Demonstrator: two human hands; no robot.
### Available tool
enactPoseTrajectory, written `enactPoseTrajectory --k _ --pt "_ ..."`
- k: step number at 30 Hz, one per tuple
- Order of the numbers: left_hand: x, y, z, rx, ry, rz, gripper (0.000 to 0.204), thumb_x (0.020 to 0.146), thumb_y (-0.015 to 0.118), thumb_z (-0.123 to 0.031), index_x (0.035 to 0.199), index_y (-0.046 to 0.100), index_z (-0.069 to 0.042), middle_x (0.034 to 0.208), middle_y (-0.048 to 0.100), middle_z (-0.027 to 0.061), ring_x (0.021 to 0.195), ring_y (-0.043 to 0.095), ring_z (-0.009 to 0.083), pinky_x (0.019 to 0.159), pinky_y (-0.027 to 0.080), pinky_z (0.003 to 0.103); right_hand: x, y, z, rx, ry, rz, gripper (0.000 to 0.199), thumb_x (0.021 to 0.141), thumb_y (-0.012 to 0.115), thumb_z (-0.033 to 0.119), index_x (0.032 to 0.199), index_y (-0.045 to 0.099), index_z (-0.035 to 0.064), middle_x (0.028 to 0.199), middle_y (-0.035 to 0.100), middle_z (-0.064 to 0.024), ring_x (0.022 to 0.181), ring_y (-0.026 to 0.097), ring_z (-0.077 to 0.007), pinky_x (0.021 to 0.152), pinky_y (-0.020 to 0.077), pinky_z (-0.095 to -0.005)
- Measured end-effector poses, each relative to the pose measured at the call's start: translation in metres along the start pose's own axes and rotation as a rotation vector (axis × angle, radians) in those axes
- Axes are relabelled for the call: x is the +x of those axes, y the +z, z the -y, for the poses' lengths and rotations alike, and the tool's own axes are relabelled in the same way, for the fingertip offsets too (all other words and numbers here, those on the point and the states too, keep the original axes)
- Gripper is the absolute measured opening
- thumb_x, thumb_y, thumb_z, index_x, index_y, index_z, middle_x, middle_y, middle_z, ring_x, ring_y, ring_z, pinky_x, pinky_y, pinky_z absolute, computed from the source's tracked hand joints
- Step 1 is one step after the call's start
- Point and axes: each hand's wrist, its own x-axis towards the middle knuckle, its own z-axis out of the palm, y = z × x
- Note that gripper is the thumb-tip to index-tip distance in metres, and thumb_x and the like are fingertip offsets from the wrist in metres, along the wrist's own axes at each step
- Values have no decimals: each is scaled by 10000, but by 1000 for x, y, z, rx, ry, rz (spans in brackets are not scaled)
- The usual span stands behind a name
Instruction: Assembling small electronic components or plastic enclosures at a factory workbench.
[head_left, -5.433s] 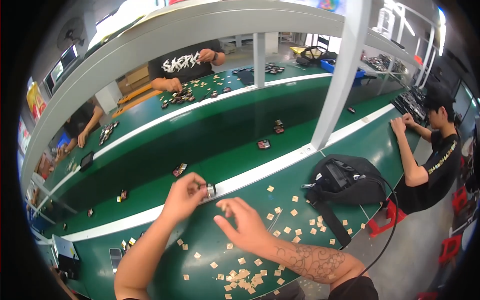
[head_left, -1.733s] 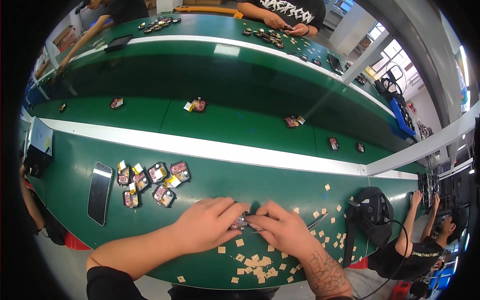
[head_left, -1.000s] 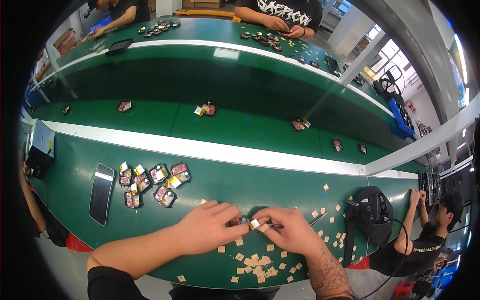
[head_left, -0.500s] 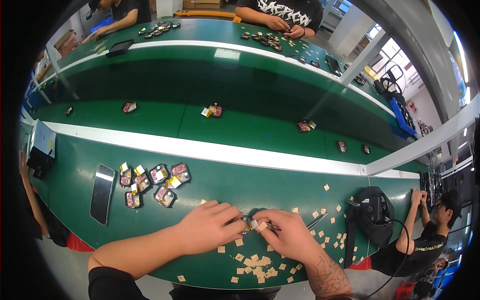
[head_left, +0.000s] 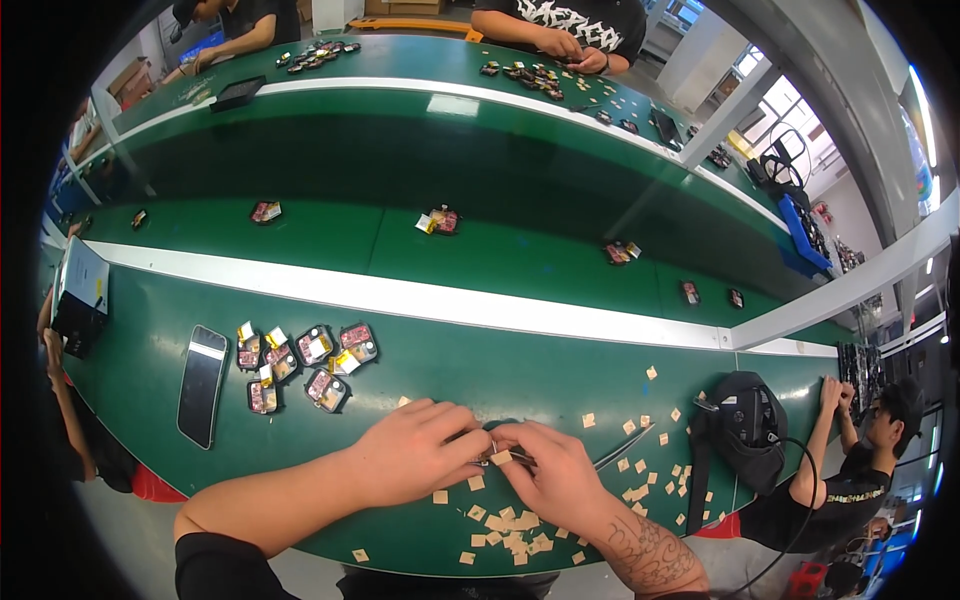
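My left hand [head_left: 425, 452] is closed on a small black-cased electronic module [head_left: 488, 452], mostly covered by the fingers. Close against it, my right hand [head_left: 550, 470] pinches a small tan square pad [head_left: 501, 458]; a slim dark object beneath these fingers is too hidden to name. Pointed metal tweezers [head_left: 625, 444] lie on the table just beyond my right hand, their near end covered. Loose tan pads [head_left: 515, 525] are scattered below and right of my hands. Farther left, several open modules [head_left: 327, 390] with red boards and yellow-and-white tabs form a group.
A phone [head_left: 203, 385] lies on the left of the green table [head_left: 340, 460]. A black bag [head_left: 745, 430] with a cable stands right. Behind a white rail [head_left: 420, 308], spaced modules [head_left: 443, 220] sit on a green belt. Other people work around.
Both hands have drawn closer together, the right shifting left with the tan pad and covering more of the module. Modules on the belt have moved slightly right.
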Motion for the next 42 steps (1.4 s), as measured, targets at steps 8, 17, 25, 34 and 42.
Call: enactPoseTrajectory --k 8,17,25,34,42 --pt "-3 3 0 -17 -12 -10 328 893 845 -297 1104 685 -103 1033 635 63 918 686 277 801 550 414 1 0 2 -22 10 -36 216 942 784 45 1146 733 -3 989 729 -139 711 668 -264 627 535 -339" --pt "-2 2 -5 -17 -29 -52 435 838 872 -269 1169 663 -79 1027 653 90 909 686 305 792 554 426 -2 9 6 -169 -32 -83 142 893 760 -9 1033 754 15 955 733 -113 723 728 -274 658 602 -353" --pt "2 -4 -12 -24 -32 -51 477 808 897 -224 1188 655 -68 1045 678 119 898 706 338 766 576 440 2 6 5 -82 29 -134 211 890 778 20 1097 740 32 983 730 -121 772 740 -266 663 599 -343" --pt "-6 9 -18 -444 -265 -325 382 847 828 65 1165 629 -10 988 724 137 805 754 229 703 614 338 7 9 -10 298 -160 -138 216 977 738 31 1192 718 37 1090 749 -118 899 764 -256 710 612 -345" --pt "43 -13 -6 -349 -505 99 276 873 680 134 1112 620 10 898 748 137 774 724 139 632 565 291 3 0 -14 -34 -123 -361 272 999 696 142 1238 604 49 1047 621 -117 758 699 -325 658 584 -410"
